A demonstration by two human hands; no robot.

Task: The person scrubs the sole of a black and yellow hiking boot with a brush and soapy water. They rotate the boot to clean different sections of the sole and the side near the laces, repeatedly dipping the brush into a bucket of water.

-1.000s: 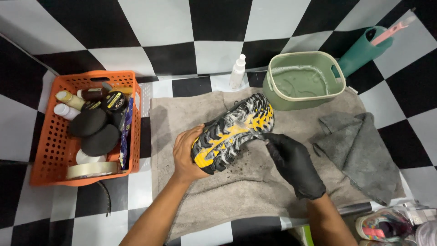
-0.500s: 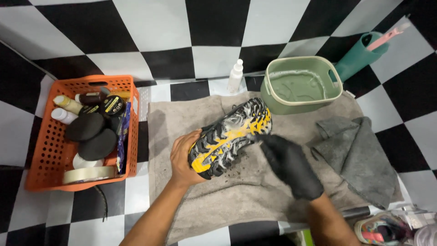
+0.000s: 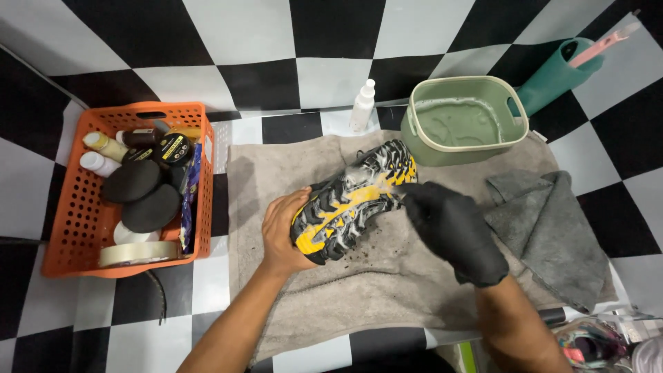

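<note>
Head view: left hand (image 3: 282, 233) steadies sole-up shoe (image 3: 353, 199).

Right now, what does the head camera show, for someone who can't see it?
A bare left hand holds a black-and-yellow shoe sole-up on a grey towel while a black-gloved right hand touches its soapy sole.

Two forearms enter from the lower edge, both bare, with no sleeve in view. The left hand (image 3: 284, 231) is ungloved, with no ring, watch or band visible on the fingers or wrist. The right hand (image 3: 456, 231) wears a black glove (image 3: 461, 238), matte and close-fitting, covering all the fingers and ending in a plain cuff at the wrist. The glove carries no marking or print. Above the cuff the right forearm is uncovered.
</note>
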